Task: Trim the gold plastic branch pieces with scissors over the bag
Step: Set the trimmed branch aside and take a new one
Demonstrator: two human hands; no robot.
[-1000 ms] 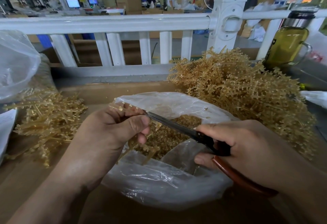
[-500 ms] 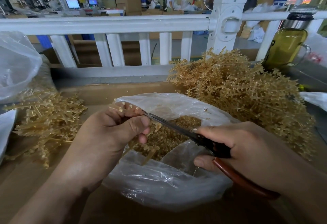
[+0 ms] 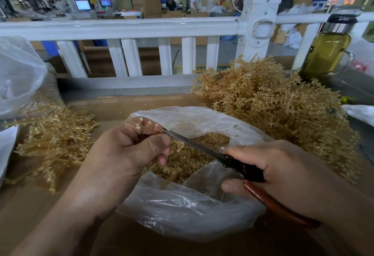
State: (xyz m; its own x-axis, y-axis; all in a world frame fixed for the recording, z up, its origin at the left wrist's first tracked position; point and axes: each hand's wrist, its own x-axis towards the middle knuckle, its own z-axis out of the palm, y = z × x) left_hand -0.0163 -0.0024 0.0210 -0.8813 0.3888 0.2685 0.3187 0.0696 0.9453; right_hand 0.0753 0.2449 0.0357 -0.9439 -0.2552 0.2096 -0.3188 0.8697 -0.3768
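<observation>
Branch piece [image 3: 141, 126] sits pinched in the left hand [image 3: 125, 154] above the open bag [image 3: 182, 211], where the scissors [image 3: 204, 150], gripped by the right hand [image 3: 269, 166], have closed further against it than a moment ago, suggesting another cut underway.

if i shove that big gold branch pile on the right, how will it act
The big gold branch pile looks airy, so probably light. Its thin stems interlock, so it would likely slide as one tangled clump. Stray sprigs may snag the clear bag beside it.
</observation>
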